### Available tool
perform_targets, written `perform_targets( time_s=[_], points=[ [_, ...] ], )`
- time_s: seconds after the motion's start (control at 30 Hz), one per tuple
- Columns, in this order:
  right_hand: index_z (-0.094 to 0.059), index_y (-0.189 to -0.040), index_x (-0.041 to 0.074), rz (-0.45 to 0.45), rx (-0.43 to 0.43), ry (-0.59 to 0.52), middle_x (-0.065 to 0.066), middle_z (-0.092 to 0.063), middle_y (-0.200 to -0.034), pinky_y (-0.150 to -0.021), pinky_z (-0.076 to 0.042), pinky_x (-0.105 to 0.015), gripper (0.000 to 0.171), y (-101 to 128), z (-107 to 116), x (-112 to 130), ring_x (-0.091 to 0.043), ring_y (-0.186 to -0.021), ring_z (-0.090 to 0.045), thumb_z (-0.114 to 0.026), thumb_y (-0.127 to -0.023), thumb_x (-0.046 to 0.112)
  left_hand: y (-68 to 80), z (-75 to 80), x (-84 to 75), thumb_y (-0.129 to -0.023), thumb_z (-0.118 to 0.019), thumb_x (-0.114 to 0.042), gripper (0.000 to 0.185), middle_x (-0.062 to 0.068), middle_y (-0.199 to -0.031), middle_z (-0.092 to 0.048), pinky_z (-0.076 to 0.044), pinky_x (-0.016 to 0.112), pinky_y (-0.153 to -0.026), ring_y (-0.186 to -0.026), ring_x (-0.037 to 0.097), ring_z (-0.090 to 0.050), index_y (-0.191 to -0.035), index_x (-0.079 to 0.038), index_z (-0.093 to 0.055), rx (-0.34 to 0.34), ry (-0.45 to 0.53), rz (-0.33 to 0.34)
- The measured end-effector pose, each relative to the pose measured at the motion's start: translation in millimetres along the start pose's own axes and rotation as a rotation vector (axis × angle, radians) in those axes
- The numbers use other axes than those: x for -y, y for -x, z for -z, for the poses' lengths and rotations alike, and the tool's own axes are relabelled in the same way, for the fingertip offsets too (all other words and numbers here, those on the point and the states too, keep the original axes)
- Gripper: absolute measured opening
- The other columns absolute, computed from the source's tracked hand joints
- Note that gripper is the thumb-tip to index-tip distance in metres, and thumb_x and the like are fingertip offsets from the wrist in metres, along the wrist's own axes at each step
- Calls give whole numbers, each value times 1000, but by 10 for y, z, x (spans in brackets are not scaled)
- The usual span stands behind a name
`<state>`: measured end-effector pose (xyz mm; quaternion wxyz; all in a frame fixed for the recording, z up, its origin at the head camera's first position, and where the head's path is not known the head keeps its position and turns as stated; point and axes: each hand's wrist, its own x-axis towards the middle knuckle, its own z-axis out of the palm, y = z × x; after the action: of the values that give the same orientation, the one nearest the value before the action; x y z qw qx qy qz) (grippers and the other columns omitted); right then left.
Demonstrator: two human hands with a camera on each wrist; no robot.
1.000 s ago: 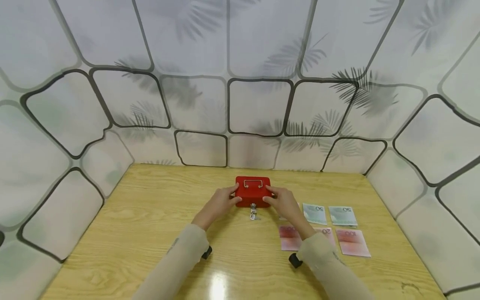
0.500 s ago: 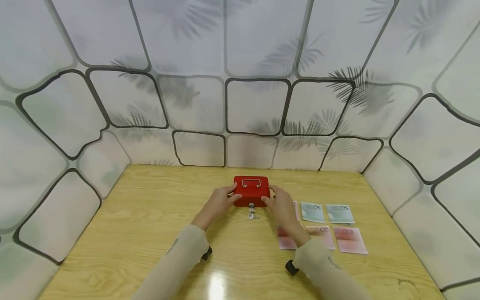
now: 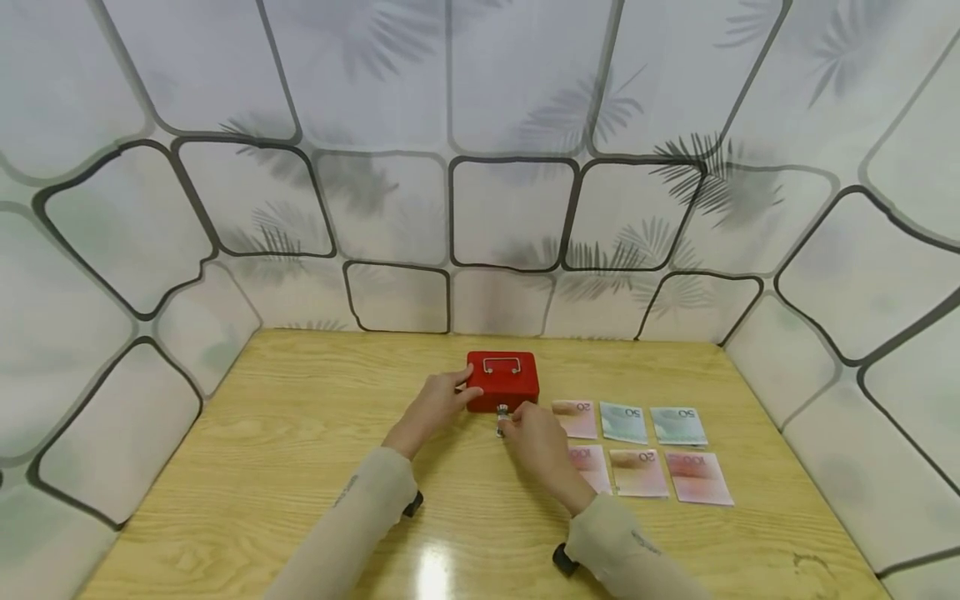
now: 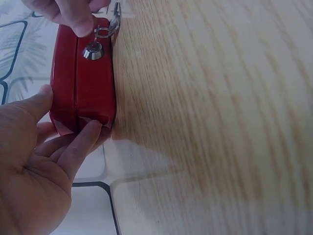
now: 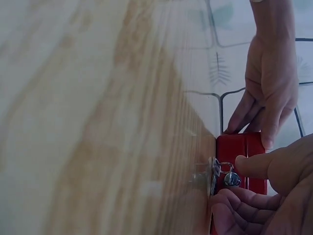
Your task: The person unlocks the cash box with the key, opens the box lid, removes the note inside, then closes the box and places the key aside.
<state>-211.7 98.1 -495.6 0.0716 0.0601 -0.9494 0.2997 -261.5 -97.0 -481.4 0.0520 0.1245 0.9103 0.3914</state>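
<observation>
A small red metal cash box (image 3: 504,385), lid down, stands on the wooden table with its wire handle folded flat. My left hand (image 3: 438,408) grips its left end, thumb at the front and fingers round the side. A key (image 4: 94,43) sits in the silver lock (image 5: 232,179) on the front face. From the key hang a ring (image 4: 102,33) and more metal keys. My right hand (image 3: 536,440) is at the lock, its thumb and bent fingers on either side of the key; a gap shows between them in the right wrist view.
To the right of the box, banknotes lie in two rows: a pink 20 note (image 3: 574,419), greenish 50 notes (image 3: 624,423) and, nearer, pink notes (image 3: 699,478). A patterned curtain (image 3: 510,217) encloses the table (image 3: 315,417) at the back and sides.
My right hand has left the right side of the box and moved down and left to the key at the front. My left hand keeps its hold; the pink 20 note is uncovered.
</observation>
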Motion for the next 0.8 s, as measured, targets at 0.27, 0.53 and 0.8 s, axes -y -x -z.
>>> perform_targets(
  time_s=[0.27,0.53,0.8],
  points=[
    [-51,-51,18,16,-5,78,10,-39,-48,-43,-31,-29,51,-56,-83,47,-12,-48,-39,-81,-90,29,-11,-6,-16,-102,-66,-35,63,13,-99,-69,-35,21,-49,-52,8,-34,-155,-8,-46,-20,-13,5],
    [-52,-54,17,50,-37,204,4,-48,-53,-40,-39,-34,47,-79,-85,115,-16,-47,-49,-82,-88,29,-4,-3,-14,-102,-67,-34,62,20,-122,-69,-36,22,-51,-54,9,-35,-153,-7,-47,-36,-19,-9],
    [-50,-53,18,63,-46,188,3,-50,-54,-41,-41,-36,45,-78,-78,133,-17,-48,-51,-79,-86,19,-7,-5,6,-102,-67,-33,61,19,-150,-52,-38,23,-54,-59,11,-36,-153,-5,-47,-46,-21,-27]
  ],
)
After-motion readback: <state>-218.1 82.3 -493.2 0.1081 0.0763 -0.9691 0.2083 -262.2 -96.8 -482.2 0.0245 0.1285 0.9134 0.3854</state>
